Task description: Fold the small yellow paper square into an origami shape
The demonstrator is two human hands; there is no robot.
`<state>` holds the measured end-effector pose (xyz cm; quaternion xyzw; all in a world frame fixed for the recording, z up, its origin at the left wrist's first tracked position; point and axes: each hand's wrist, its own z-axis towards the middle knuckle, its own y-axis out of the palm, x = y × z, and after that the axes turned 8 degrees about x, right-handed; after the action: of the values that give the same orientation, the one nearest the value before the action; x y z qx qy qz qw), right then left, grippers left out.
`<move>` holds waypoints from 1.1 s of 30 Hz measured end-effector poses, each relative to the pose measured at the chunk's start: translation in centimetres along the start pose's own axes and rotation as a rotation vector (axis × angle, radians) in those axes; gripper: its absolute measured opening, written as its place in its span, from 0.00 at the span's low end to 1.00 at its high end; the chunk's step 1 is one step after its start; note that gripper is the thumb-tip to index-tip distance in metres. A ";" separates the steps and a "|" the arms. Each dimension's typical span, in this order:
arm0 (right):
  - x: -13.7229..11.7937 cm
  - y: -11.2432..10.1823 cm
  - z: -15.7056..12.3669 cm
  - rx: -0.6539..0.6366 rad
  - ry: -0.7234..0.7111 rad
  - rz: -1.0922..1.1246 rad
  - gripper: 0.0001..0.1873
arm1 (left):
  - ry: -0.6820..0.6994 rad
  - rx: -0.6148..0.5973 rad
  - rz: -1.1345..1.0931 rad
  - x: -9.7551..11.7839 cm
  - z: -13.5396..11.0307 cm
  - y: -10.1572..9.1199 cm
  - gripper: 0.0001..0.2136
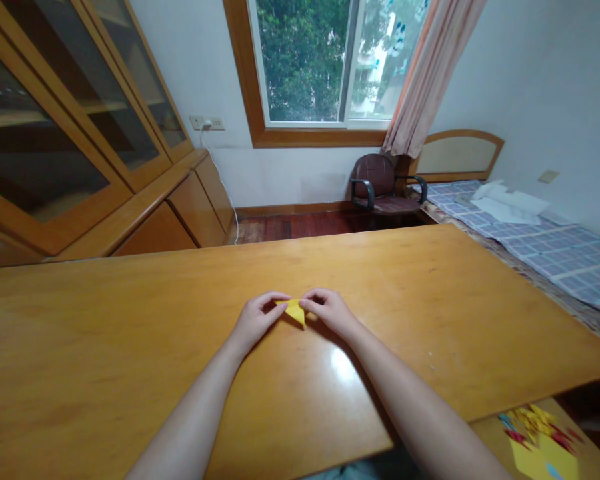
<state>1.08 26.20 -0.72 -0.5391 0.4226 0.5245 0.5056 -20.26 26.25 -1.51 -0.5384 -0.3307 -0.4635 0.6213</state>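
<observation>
both hands pinching a small yellow paper mid-worktop

from my remote seat on the head view: left hand (257,320) and right hand (330,312) meet at the middle of the wooden worktop (130,320). between them sits the yellow folded paper (296,311), a small triangle, point toward me, low on the wood. left fingers (275,298) curl in and nip its left corner, right fingers (311,300) nip the right corner, thumbs tucked under so i can't tell how they sit. both forearms are bare. a pile of coloured paper pieces (535,433) lies on a lower surface off the near right edge, well apart from the hands. beyond the far edge are a dark armchair (380,187) under the window (330,60), a bed (555,247) at right and a glass-door cabinet (80,133) at left
</observation>
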 end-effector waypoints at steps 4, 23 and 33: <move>0.0 -0.1 0.1 0.007 0.004 0.027 0.13 | -0.009 0.010 -0.013 0.1 0.1 0.0 0.12; 0.1 0.1 -0.1 -0.008 -0.096 -0.136 0.11 | -0.021 -0.028 0.036 1.2 -0.1 0.0 0.11; 0.1 0.2 -0.2 -0.040 -0.074 -0.172 0.11 | -0.011 -0.005 0.021 0.9 0.0 0.1 0.11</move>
<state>0.96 26.04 -0.84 -0.5637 0.3451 0.5072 0.5531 -19.85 26.06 -0.74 -0.5458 -0.3273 -0.4547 0.6231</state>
